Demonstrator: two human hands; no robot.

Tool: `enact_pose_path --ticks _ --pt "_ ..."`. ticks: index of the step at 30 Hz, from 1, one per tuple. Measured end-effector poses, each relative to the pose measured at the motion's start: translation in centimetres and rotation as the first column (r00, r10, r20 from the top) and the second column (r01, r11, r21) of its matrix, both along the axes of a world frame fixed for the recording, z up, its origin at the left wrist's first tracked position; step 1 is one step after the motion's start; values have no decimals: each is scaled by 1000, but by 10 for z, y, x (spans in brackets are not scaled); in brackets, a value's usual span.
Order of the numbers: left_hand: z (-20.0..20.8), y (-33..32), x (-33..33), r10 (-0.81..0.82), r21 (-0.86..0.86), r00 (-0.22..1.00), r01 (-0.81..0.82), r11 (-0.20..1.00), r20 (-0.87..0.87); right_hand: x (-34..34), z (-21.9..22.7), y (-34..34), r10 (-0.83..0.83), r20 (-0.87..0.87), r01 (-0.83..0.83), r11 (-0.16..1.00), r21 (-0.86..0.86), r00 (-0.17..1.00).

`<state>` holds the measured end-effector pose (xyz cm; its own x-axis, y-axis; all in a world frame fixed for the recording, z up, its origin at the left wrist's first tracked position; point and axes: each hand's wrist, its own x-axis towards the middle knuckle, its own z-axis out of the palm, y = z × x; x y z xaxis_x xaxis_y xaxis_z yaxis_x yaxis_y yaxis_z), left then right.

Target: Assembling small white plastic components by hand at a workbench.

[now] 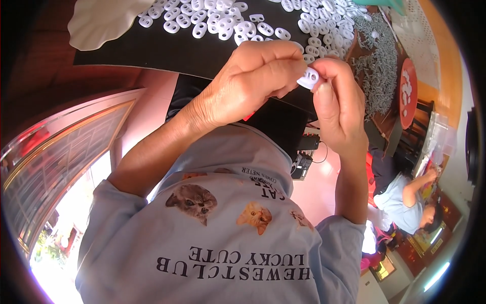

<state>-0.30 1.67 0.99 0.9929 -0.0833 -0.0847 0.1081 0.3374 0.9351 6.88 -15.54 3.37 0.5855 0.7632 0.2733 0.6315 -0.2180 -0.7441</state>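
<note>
Above the near edge of a black table point(147, 58), a small white two-hole oval cord lock point(309, 79) is held up between my hands. My right hand point(342, 101) pinches it between thumb and index finger. From the other side, the closed fingers of my left hand point(248, 76) meet the same piece; their tips partly cover it. Whether the left fingers also hold something smaller is hidden. Many more white cord locks point(223, 23) lie scattered on the table beyond my hands, with a denser pile point(326, 20) farther right.
A heap of tiny grey metal-looking pieces point(377, 66) lies right of the cord locks. Past it stands a red dish point(408, 91) holding white bits. A pale scalloped tray point(98, 25) rests at the far left, a green container point(382, 4) far right. Another person point(405, 200) sits at right.
</note>
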Motion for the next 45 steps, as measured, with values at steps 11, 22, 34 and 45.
enact_pose_path --ticks 11,22,34,45 --pt "4 3 3 -123 -49 989 119 992 -76 -2 -12 4 55 358 -43 998 -41 932" --pt "1 2 -1 -113 86 993 111 990 22 -6 -4 -14 -12 -1 12 1000 -20 1000" --pt "-2 -2 0 -103 114 993 96 989 54 -15 3 -16 -132 -392 129 991 -35 910" --pt "-4 -6 1 -85 71 993 79 994 84 29 32 -72 -655 -101 643 755 -124 749"
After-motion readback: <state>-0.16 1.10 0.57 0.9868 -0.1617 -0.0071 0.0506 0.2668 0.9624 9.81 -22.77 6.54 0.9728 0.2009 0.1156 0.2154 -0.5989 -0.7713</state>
